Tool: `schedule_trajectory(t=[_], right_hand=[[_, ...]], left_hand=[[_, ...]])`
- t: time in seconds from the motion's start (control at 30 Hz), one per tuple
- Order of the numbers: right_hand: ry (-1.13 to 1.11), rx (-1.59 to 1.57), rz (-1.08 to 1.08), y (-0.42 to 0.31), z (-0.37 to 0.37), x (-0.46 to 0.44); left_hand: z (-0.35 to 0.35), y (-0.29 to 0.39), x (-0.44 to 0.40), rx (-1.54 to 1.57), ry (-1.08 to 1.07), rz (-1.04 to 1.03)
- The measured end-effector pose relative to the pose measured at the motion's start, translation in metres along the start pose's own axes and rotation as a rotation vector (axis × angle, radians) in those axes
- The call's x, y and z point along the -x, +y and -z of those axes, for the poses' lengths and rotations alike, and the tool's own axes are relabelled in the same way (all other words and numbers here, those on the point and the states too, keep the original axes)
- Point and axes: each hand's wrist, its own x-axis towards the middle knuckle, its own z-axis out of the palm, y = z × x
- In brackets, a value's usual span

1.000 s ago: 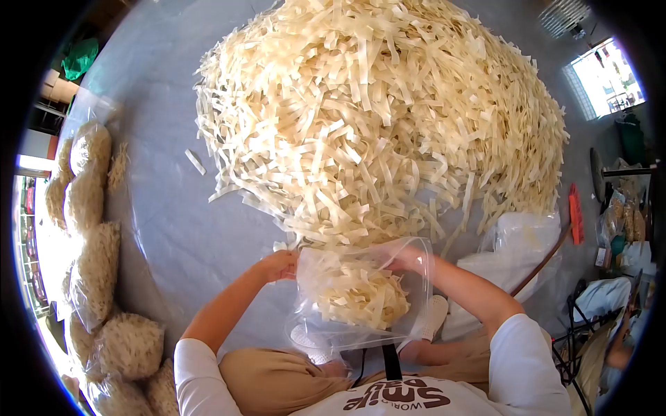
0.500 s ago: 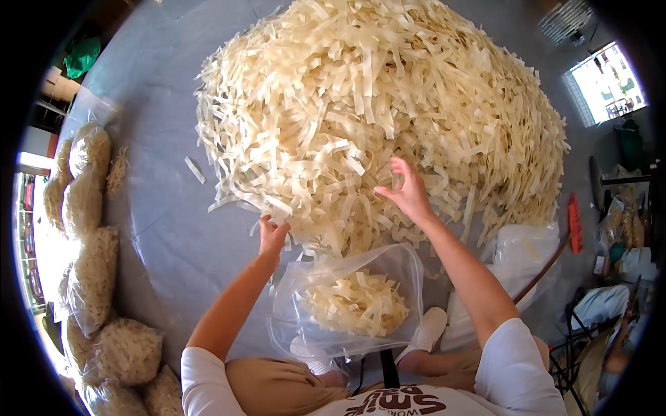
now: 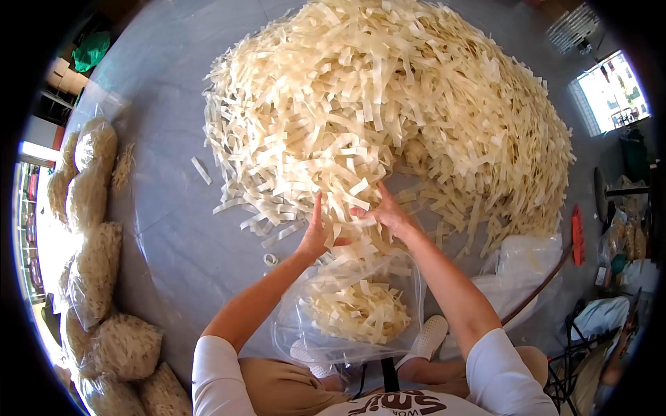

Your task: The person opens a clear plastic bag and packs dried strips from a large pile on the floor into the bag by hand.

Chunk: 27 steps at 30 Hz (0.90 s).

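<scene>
Spillage is the risk I see from my end: the pale strips [image 3: 350, 197] between my two hands look loose and springy, so some could slide out through the gap below the palms and land beside the clear bag [image 3: 286, 326] instead of in it. The bag's film looks thin and slack, and I judge that a wrist or a trailing strip could catch its far edge and fold it over the clump [image 3: 357, 312] inside. Pulling hard could also drag down more of the big pile [image 3: 388, 90], which rises just beyond the bag.

My left hand [image 3: 316, 234] is open fairly wide, fingers up and thumb turned inward, its palm side against the strips. My right hand [image 3: 390, 215] is wide too, fingers spread over the other side, so the bunch sits between them rather than inside a closed grasp. Both are just beyond the bag's far edge; I can't tell whether the lowest strips are already within it.

A small white ring [image 3: 270, 259] lies left of the bag, packed bags [image 3: 94, 274] line up well to its left, and folded plastic [image 3: 524, 256] sits to its right
</scene>
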Motion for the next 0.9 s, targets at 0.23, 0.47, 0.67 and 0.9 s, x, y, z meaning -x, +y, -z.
schedule_trajectory(t=[0.23,0.47,0.67,0.9], right_hand=[[-0.154,-0.148,0.094,-0.021,-0.014,0.02],[0.003,0.168,0.526,-0.106,-0.002,0.051],[-0.045,0.105,0.564,-0.2,0.006,0.119],[-0.155,0.189,0.462,-0.176,-0.016,0.189]], left_hand=[[-0.002,0.035,-0.003,0.175,-0.062,-0.137],[0.004,0.156,0.022,-0.426,0.095,-0.516],[0.001,0.24,0.074,-0.133,0.021,-0.604],[-0.013,0.191,0.149,-0.114,-0.071,-0.414]])
